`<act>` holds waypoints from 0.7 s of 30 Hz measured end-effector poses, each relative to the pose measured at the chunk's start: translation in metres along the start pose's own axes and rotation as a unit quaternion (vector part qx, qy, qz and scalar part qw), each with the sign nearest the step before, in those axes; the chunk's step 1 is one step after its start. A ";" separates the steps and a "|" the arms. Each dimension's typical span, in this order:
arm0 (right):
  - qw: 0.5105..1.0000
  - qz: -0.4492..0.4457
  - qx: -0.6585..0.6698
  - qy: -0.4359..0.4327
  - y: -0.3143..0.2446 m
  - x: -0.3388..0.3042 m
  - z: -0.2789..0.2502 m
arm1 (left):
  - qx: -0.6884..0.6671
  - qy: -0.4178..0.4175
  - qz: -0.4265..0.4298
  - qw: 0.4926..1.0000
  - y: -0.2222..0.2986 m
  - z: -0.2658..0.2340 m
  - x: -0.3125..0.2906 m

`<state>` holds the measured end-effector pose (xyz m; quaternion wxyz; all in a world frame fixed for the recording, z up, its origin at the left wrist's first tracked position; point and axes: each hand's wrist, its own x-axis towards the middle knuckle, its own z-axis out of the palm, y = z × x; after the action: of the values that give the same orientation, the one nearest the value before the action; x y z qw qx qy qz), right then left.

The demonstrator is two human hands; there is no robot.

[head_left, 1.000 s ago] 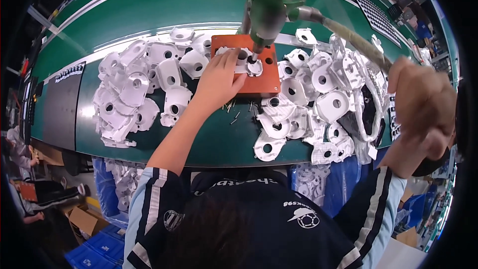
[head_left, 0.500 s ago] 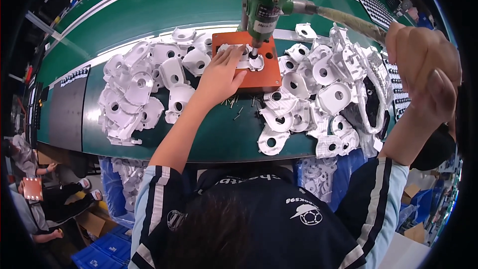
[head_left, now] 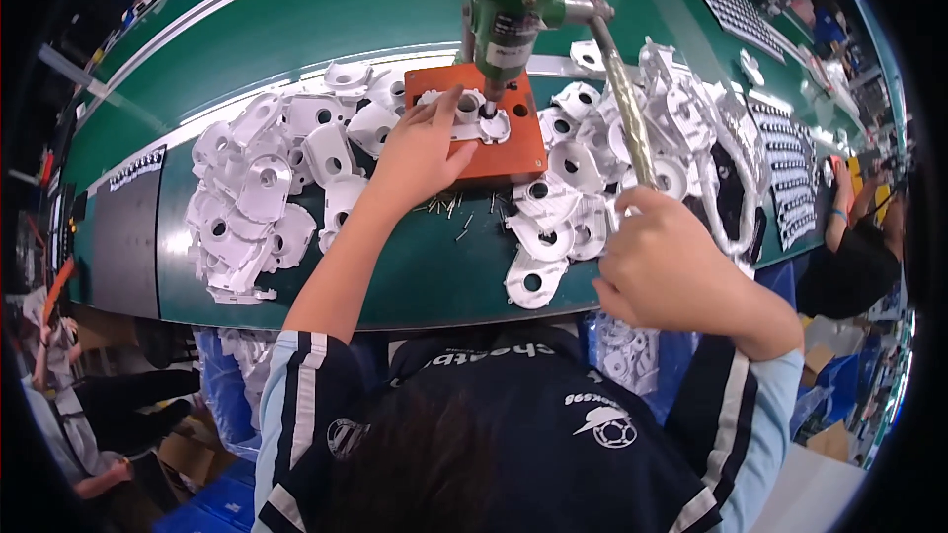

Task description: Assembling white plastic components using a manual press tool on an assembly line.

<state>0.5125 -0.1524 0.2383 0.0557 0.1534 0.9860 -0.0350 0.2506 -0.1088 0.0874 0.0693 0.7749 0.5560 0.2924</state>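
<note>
With fingers stretched out, my left hand (head_left: 420, 150) rests on a white plastic housing part (head_left: 494, 126) that lies on an orange fixture block (head_left: 523, 155). A green hand press (head_left: 506, 25) stands over the block, and the tip of its ram (head_left: 492, 99) is down at the part's right portion. Closed around the lower end of the wrapped lever (head_left: 624, 104) is my right hand (head_left: 657, 265). My left fingers cover some of the part. Thin metal pins (head_left: 464, 222) lie loose on the green table in front of the block.
White housings are heaped at left (head_left: 262, 188) and right (head_left: 548, 232) of the block. A dark mat (head_left: 123, 237) lies at far left. A plastic bag (head_left: 726, 178) sits beside the right heap, near trays of small dark parts (head_left: 790, 173). Other people work at both sides.
My right hand has pulled the lever from high at the right down toward me. The lever now slopes down. My left hand stays on the white part.
</note>
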 end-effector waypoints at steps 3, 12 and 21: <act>0.999 0.021 -0.031 0.037 -0.003 -0.003 0.010 | -0.010 -0.030 -0.042 0.999 -0.003 -0.003 0.008; 0.502 -0.021 0.715 0.487 0.059 -0.004 -0.056 | -0.004 0.039 0.059 0.997 -0.048 0.020 0.016; 0.659 0.176 0.584 0.439 0.189 0.131 -0.043 | 0.115 -0.090 0.012 0.989 0.004 -0.036 0.063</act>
<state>0.4422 0.0699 0.2551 -0.4800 0.3227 0.6270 -0.5218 0.2479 -0.0610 0.1419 0.0255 0.8073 0.5685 0.1564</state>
